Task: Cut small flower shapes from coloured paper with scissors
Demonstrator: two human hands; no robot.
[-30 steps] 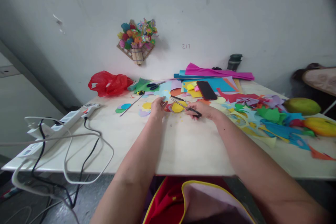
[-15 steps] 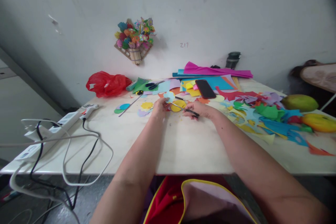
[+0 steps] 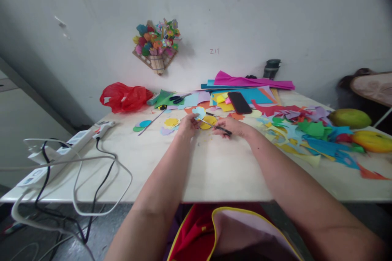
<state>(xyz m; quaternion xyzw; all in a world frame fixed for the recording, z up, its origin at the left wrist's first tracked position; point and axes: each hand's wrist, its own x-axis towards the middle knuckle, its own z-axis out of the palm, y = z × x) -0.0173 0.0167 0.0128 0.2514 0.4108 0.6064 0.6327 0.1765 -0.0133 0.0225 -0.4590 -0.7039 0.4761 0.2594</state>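
Two hands work over the table: my left hand pinches a pale blue paper disc just above it; my right hand grips scissors aimed at the disc's edge. I'd turn the paper, snipping short.

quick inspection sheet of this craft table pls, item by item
surface: pale table, coloured paper spread across its back and right
job's things: pale blue paper piece, scissors with blades pointing at it
clutter: paper scraps, phone, red bag, spare scissors, two fruits
hands: left hand pinches the paper piece; right hand grips the scissors
cables: power strip at the left edge, cables looping off the table
surroundings: white wall, paper flowers hung on it
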